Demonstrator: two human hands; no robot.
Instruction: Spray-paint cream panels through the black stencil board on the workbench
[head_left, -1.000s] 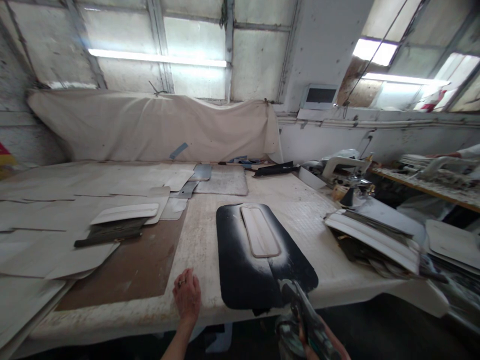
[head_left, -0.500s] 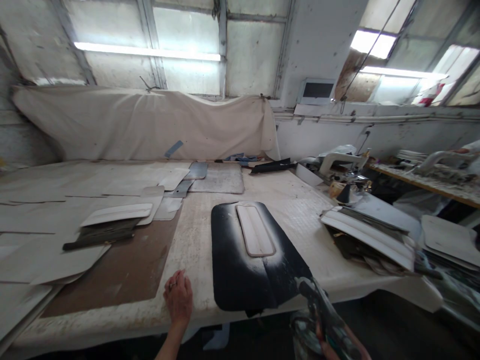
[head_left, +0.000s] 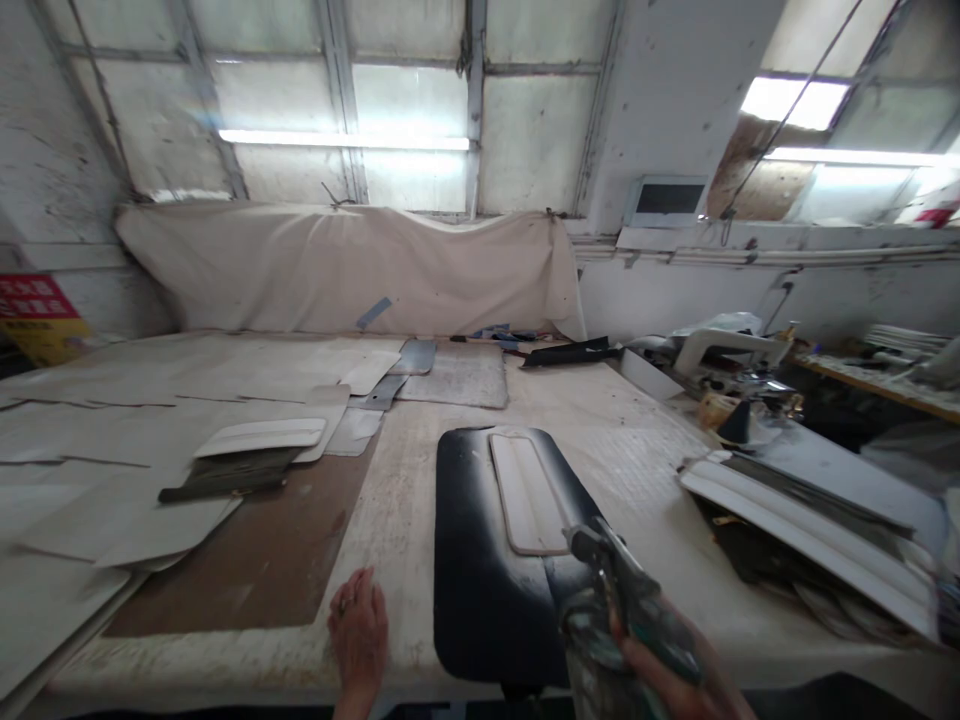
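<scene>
My right hand [head_left: 671, 660] is wrapped round a spray gun [head_left: 626, 575] with a cup under it. The gun's nozzle is over the lower right of a pale, rounded panel [head_left: 529, 495]. That panel lies on a larger black panel [head_left: 495, 620] with rounded corners, and a whitish haze shows on the black around it. My left hand [head_left: 360, 625], a ring on one finger, rests on the table's near edge, left of the black panel. Its fingers lie on the cloth and hold nothing.
Pale sheets [head_left: 67, 510] overlap across the left of the table, with a dark zippered piece [head_left: 240, 473] on them. A brown board [head_left: 262, 560] lies beside them. Stacked panels [head_left: 802, 530] stand at the right, near a sewing machine [head_left: 731, 345].
The spray gun has moved up and left, from the black panel's lower right corner to the pale panel's lower end. My view has shifted slightly; my left hand stays put.
</scene>
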